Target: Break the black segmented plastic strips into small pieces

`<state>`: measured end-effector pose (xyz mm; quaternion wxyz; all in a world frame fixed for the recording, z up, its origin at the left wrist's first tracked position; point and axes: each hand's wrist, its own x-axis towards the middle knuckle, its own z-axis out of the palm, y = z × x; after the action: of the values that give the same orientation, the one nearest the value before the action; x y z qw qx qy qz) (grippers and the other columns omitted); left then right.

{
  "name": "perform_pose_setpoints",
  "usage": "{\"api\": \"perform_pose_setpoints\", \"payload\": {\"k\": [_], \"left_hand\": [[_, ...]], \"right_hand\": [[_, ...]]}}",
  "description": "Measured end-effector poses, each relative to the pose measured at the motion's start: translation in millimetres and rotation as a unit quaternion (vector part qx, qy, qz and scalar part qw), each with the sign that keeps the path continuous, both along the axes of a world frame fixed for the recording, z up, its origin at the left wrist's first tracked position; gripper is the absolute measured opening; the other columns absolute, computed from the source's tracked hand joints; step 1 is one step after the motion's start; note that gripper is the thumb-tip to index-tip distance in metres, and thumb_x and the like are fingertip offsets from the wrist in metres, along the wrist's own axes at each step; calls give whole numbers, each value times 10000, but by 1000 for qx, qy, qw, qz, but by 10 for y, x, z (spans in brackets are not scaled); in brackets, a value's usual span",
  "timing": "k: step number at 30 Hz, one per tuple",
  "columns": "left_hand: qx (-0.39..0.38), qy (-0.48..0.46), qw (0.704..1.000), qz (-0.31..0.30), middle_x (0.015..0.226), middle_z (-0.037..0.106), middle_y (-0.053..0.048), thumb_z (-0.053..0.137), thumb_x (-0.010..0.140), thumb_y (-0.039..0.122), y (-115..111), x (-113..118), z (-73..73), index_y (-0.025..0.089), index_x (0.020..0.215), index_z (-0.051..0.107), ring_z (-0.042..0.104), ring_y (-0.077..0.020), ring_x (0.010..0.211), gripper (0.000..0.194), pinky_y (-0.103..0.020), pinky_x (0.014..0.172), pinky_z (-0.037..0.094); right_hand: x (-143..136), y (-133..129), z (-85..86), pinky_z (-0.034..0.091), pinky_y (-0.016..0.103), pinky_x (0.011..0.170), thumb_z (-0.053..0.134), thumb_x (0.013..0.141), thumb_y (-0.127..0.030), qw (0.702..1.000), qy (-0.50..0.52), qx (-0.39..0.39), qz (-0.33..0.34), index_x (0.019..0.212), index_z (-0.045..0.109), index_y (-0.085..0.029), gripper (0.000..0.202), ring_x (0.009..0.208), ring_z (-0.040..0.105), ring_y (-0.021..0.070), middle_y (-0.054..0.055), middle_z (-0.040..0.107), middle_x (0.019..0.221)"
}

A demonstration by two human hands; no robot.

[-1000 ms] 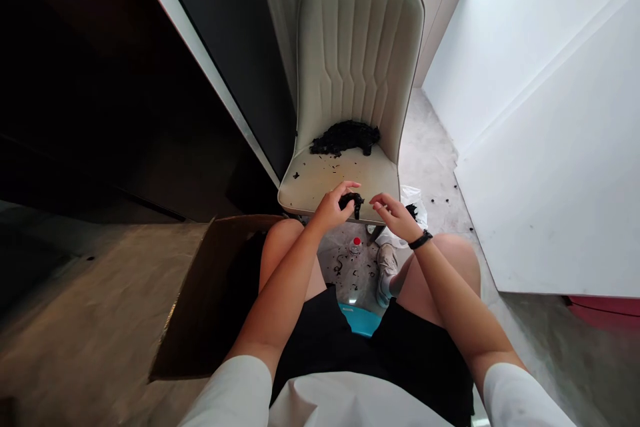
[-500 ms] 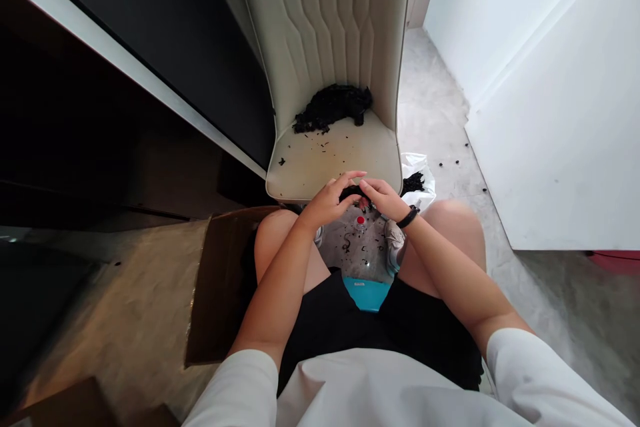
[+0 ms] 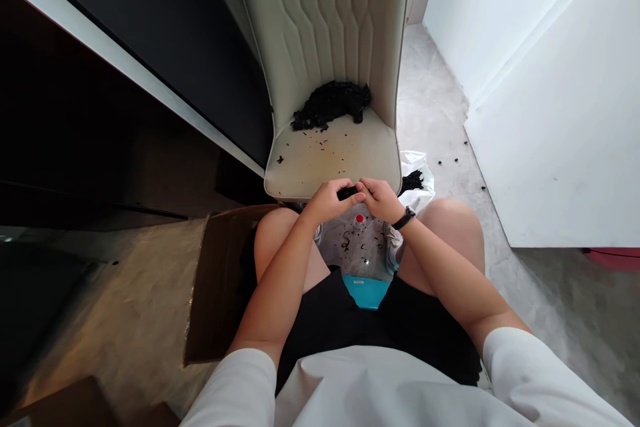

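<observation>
Just past the front edge of a cream chair [image 3: 325, 163], my left hand [image 3: 326, 200] is closed around a dark, elongated black piece [image 3: 347, 193]. My right hand [image 3: 381, 200] grips the same piece from the other end, with fingers bent and fingertips close to the left thumb. Most of the piece is hidden by the fingers, and its exact kind cannot be made out. At the back of the seat lies a crumpled heap of black, sheet-like material [image 3: 333, 105]. Small black scraps [image 3: 323, 142] are scattered over the seat in front of it.
A white bag [image 3: 424, 195] with black bits stands right of the chair. Between my feet are a clear container with a red cap [image 3: 359, 219] and black shavings [image 3: 346, 240]. A cardboard box [image 3: 215, 293] is at my left; a white panel [image 3: 560, 147] stands at right.
Both hands have closed in around the black piece. The left fingers, raised and spread before, are now curled, and the right hand has rotated slightly. The heap on the chair stays put.
</observation>
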<state>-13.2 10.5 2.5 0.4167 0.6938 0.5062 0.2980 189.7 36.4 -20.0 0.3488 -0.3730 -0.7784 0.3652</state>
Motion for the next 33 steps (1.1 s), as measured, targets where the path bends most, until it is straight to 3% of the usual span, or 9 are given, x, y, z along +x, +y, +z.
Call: {"api": "perform_pose_setpoints", "payload": {"k": [4, 11, 14, 17, 22, 26, 29, 33], "left_hand": [[-41, -114, 992, -39, 858, 734, -44, 664, 988, 803, 19, 70, -36, 162, 896, 764, 672, -206, 882, 656, -323, 850, 536], [-88, -220, 970, -55, 682, 522, 15, 682, 938, 878, 38, 114, 15, 182, 773, 646, 435, -121, 645, 716, -287, 632, 384], [-90, -248, 963, -47, 666, 457, 30, 708, 919, 881, 27, 115, 1, 200, 725, 576, 458, -127, 661, 721, -295, 668, 414], [-83, -286, 954, -43, 714, 521, 16, 687, 936, 883, 7, 94, -18, 203, 783, 594, 502, -137, 701, 703, -306, 721, 450], [-63, -239, 968, -54, 868, 652, -22, 635, 1025, 805, -6, 37, 8, 200, 940, 663, 610, -154, 794, 611, -321, 794, 510], [-28, -212, 977, 11, 831, 657, 31, 708, 992, 785, 15, 33, -20, 248, 1142, 555, 608, -136, 737, 579, -286, 721, 471], [-12, -205, 978, 32, 780, 635, 56, 711, 1007, 756, 23, 38, -54, 263, 1152, 493, 603, -127, 712, 558, -269, 694, 442], [-1, -192, 981, 13, 816, 656, 15, 632, 1083, 686, 22, 34, -53, 233, 1259, 630, 626, -141, 764, 486, -281, 747, 500]], "right_hand": [[-40, -52, 9, 333, 338, 631, 463, 1119, -692, 999, 39, -34, 14, 712, 421, -264, 593, 622, 437, 166, -3, 516, 624], [-118, -135, 63, 361, 330, 574, 512, 1010, -937, 977, 163, -137, -6, 703, 515, -250, 752, 565, 448, 148, -7, 538, 598], [-161, -167, 98, 340, 325, 563, 587, 971, -944, 964, 209, -164, -23, 700, 506, -249, 750, 557, 427, 140, -20, 508, 587], [-159, -170, 135, 358, 328, 578, 621, 974, -918, 949, 258, -175, -39, 710, 500, -252, 727, 557, 410, 138, -35, 468, 584], [-90, -148, 158, 357, 346, 613, 582, 1008, -906, 967, 217, -131, -34, 721, 527, -248, 720, 592, 437, 150, -20, 509, 614], [-52, -140, 128, 369, 357, 640, 531, 1027, -911, 975, 189, -107, -49, 727, 508, -251, 725, 613, 456, 160, -11, 542, 634], [-34, -129, 114, 376, 361, 653, 527, 1035, -903, 977, 179, -101, -55, 743, 521, -251, 715, 629, 459, 165, -5, 557, 654], [-18, -111, 112, 389, 365, 673, 538, 1041, -889, 975, 187, -109, -46, 787, 541, -252, 686, 650, 472, 174, -2, 576, 687]]}}
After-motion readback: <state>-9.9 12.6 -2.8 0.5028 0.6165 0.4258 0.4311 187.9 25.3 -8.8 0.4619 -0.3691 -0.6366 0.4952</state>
